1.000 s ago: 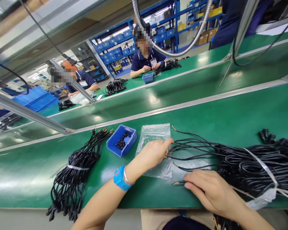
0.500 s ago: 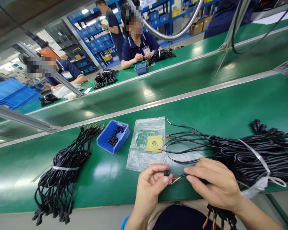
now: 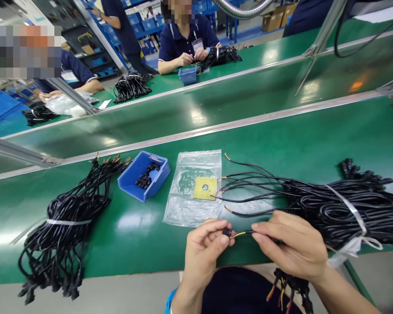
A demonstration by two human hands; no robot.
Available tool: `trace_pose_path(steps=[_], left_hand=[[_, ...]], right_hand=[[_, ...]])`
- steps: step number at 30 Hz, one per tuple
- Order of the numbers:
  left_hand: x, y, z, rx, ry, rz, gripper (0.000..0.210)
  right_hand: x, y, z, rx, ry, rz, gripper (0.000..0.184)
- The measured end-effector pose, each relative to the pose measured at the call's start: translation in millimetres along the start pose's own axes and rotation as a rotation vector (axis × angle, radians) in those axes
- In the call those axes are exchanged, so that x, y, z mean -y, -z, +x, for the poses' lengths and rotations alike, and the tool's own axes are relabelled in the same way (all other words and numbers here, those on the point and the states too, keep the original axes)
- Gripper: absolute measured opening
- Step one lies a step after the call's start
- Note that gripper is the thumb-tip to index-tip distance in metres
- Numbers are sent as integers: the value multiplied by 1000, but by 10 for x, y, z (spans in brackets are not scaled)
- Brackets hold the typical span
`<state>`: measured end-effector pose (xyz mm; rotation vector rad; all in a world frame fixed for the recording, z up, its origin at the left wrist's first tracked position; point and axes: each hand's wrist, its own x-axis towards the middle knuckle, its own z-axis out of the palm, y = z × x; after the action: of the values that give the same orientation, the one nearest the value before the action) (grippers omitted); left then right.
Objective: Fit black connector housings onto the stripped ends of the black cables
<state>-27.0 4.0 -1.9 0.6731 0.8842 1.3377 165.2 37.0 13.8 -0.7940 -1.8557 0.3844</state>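
Between the thumb and fingers of my left hand point(image 3: 205, 248) is a small black connector point(image 3: 227, 232). My right hand point(image 3: 291, 244) pinches a black cable point(image 3: 250, 232) close to its stripped end. Red and yellow wires point(image 3: 238, 234) stick out of that cable and meet the connector; whether they sit inside it I cannot tell. Just beyond my hands lies a clear zip bag point(image 3: 180, 211) with a yellow square piece point(image 3: 205, 188) on it. A tied bundle of black cables point(image 3: 314, 203) spreads to the right, several loose ends pointing at the bag.
A blue bin point(image 3: 127, 185) holds several small black parts. Left of it lies another tied cable bundle point(image 3: 65, 218) on the green table point(image 3: 134, 257). Cable ends with coloured wires point(image 3: 281, 283) hang below the table edge. Across a metal rail point(image 3: 170, 140), co-workers sit with cables.
My left hand's connector and the cable's wires have come together, closing the gap between them. The camera view has tilted downward, and the table's things sit slightly higher and further left.
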Motion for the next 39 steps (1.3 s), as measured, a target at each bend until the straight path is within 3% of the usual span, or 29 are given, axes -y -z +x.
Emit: trace_pose_path(steps=[22,28,33,39], left_hand=[[5,2,-16,12,-74,93,20],[22,-40,-63,36,-140,281,23],[52,-152,-89,14,-160,361,20],[125,-166,-88,63,-318,462,21]], right_hand=[[-19,-4,-16,23,16,-36,16],[-32,9,-12,156,78,-41,9],[-38,17,-6,218,19,-29,6],[-15,26,8,275,-36,-2,15]])
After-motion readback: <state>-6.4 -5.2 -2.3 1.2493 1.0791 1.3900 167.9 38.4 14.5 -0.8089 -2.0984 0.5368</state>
